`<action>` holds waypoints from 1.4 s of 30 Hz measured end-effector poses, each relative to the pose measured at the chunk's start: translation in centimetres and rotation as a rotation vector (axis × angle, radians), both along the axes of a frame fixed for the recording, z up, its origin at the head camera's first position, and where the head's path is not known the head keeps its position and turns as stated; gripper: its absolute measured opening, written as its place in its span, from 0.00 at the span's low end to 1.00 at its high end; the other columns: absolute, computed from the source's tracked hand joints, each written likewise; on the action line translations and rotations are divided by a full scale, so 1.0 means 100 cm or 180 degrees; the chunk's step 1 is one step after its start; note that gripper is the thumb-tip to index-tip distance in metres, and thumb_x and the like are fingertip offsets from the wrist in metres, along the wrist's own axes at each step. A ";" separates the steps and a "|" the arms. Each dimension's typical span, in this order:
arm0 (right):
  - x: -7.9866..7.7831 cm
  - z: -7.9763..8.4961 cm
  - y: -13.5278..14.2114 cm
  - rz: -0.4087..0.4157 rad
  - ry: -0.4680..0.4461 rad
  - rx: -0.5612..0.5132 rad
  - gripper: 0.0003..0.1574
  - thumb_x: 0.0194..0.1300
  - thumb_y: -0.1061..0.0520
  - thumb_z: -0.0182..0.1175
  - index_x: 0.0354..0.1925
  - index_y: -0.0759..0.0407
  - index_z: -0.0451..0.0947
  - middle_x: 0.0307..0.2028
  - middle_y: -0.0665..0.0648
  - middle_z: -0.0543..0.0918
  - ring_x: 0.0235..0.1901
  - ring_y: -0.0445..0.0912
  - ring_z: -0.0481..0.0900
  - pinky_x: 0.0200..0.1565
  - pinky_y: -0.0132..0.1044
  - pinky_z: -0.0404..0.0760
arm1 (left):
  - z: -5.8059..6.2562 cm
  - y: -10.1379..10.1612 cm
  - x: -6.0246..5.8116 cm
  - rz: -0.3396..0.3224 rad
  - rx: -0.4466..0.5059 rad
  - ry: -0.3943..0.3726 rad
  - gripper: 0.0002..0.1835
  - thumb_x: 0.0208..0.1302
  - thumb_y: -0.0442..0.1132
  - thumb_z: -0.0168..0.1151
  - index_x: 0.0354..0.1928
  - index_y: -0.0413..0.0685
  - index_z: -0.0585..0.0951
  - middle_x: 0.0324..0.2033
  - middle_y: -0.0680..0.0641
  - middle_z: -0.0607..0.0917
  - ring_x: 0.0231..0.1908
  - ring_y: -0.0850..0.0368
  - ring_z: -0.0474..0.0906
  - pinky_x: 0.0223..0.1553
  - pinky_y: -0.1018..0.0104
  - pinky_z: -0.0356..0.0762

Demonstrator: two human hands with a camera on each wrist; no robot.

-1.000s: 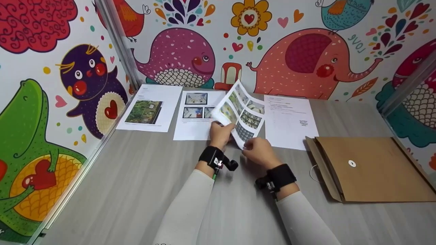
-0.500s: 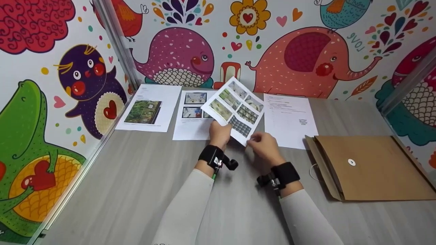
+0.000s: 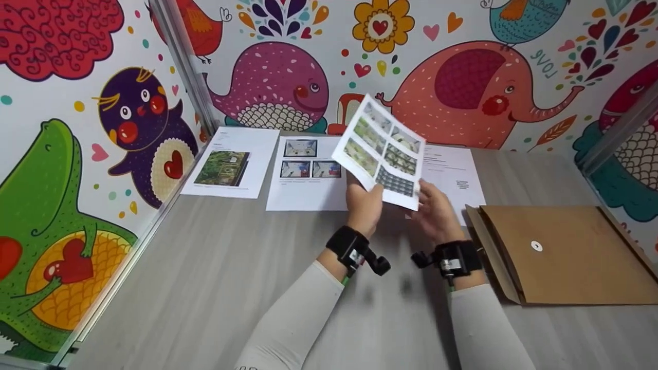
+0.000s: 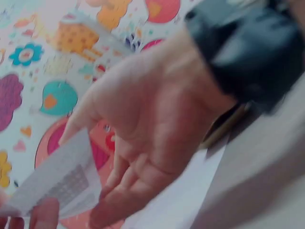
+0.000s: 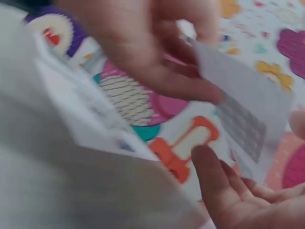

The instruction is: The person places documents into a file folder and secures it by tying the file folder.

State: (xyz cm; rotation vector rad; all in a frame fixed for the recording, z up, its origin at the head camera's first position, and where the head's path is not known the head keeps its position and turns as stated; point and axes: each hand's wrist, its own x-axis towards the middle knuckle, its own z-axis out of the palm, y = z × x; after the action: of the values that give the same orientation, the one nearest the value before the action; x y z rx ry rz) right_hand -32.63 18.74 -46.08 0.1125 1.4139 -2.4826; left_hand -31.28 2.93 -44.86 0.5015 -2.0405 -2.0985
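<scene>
A sheet of paper printed with small photos is raised and tilted above the table in the head view. My left hand grips its lower left edge, the thumb on the printed side. At the lower right edge is my right hand, fingers loosely extended. The right wrist view has the left hand pinching the sheet, while the right hand spreads thumb and fingers about its edge. Blur leaves contact there uncertain. Behind the right hand lies a text page, partly covered.
Two more printed pages lie at the back left: one with a green photo, another with several small pictures. A brown document envelope with a white button occupies the table's right side. Cartoon-covered walls border the table.
Both hands have moved up and to the right, lifting the photo sheet higher. The right hand has gone from curled fingers near the lower corner to a looser, opened pose at the right edge.
</scene>
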 end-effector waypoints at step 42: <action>0.034 0.043 0.088 0.2333 0.0753 0.0476 0.33 0.74 0.68 0.40 0.75 0.55 0.58 0.58 0.62 0.80 0.52 0.57 0.85 0.52 0.53 0.83 | -0.006 -0.151 -0.033 -0.2424 -0.1197 0.0438 0.25 0.68 0.50 0.61 0.63 0.50 0.73 0.51 0.42 0.81 0.50 0.52 0.78 0.48 0.57 0.79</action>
State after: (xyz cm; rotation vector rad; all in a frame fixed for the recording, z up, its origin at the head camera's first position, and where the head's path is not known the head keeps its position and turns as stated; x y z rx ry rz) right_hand -29.28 27.57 -41.82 -0.5821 1.3938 -1.8223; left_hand -34.60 -12.16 -45.46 -0.5475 -2.7206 -1.8816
